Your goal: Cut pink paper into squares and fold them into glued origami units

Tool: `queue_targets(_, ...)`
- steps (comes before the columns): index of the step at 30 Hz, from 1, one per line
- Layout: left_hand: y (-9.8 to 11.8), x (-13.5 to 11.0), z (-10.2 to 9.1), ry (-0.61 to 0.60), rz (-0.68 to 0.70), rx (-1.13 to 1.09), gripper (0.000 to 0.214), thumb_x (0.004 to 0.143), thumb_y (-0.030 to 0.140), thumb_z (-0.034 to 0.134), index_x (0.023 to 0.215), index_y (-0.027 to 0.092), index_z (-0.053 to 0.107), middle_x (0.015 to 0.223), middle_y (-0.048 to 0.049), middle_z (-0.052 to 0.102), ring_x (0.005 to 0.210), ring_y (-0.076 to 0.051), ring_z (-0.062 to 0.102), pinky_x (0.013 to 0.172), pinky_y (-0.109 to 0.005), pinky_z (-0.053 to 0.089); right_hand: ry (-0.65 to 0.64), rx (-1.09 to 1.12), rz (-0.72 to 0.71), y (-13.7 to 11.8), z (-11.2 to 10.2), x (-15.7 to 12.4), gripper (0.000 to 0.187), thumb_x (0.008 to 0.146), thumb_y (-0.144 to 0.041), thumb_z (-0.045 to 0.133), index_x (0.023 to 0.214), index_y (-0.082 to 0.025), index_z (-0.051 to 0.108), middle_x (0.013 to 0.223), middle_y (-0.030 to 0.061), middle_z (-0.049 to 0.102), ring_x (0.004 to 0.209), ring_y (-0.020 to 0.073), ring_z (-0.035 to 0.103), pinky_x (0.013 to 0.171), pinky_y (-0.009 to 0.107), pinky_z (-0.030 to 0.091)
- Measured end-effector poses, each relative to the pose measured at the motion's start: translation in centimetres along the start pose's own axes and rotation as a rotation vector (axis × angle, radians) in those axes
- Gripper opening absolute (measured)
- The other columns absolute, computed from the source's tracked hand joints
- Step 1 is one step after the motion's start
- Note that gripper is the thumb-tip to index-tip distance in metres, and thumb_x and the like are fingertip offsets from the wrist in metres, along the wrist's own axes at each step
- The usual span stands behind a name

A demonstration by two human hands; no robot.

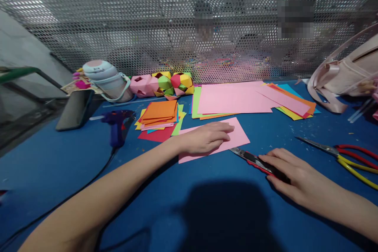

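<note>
My left hand (206,138) lies flat, fingers together, on a pink paper sheet (240,136) in the middle of the blue table (206,212). My right hand (283,169) rests on a red and black utility knife (251,158), fingers curled over its handle. The knife's blade end points toward the lower right edge of the pink sheet and sits just beside it.
Stacks of coloured paper (159,112) and larger pink sheets (236,98) lie behind. Folded paper balls (174,82), a bottle (108,80), a phone (75,108), a blue glue gun (118,124), scissors (348,155) and a pink bag (351,71) surround them. A perforated metal screen (177,19) closes the back.
</note>
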State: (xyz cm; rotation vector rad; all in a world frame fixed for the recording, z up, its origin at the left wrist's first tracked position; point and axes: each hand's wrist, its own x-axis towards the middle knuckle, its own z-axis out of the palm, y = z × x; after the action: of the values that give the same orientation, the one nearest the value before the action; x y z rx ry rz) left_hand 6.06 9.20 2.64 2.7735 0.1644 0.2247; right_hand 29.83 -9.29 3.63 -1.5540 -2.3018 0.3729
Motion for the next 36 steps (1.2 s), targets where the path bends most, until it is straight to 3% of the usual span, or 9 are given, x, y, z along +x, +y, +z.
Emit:
queue_targets(4,-0.8,-1.3,-0.2,-0.018,-0.035,0.114,0.036,0.096,0.032,0.036,0.127,0.023,0.053,0.142,-0.0052,0.043,0.135,-0.022,0.033,0.112,-0.042,0.025,0.008,-0.013,0.008,0.2,0.1,-0.1,0.031,0.088,-0.026,0.048,0.118,-0.023,0.057,0.103,0.0094,0.061,0.095,0.0212,0.059,0.081,0.034,0.051)
queue_targets(8,-1.4,-2.4,0.4,-0.071,-0.051,0.132,0.04,0.097,0.033,0.034,0.133,0.025,0.046,0.147,-0.0048,0.037,0.138,-0.024,0.027,0.112,-0.044,0.023,0.046,-0.005,-0.021,0.3,0.3,0.2,0.03,0.088,-0.026,0.048,0.116,-0.021,0.06,0.099,0.0093,0.061,0.092,0.0204,0.06,0.078,0.032,0.052)
queue_targets(17,-1.8,-2.6,1.1,-0.064,-0.051,0.136,0.039,0.097,0.034,0.032,0.134,0.026,0.044,0.147,-0.0038,0.035,0.138,-0.023,0.025,0.113,-0.044,0.02,-0.028,0.056,0.017,-0.1,0.1,0.6,0.029,0.09,-0.027,0.046,0.114,-0.021,0.06,0.098,0.0083,0.06,0.088,0.018,0.06,0.074,0.029,0.052)
queue_targets(36,-1.6,-2.5,0.8,-0.105,-0.071,0.154,0.042,0.098,0.037,0.027,0.135,0.025,0.043,0.149,-0.0021,0.033,0.139,-0.02,0.023,0.113,-0.04,0.017,0.014,0.044,-0.074,-0.4,0.6,0.7,0.03,0.091,-0.022,0.046,0.118,-0.018,0.057,0.099,0.0088,0.059,0.09,0.0166,0.059,0.077,0.027,0.051)
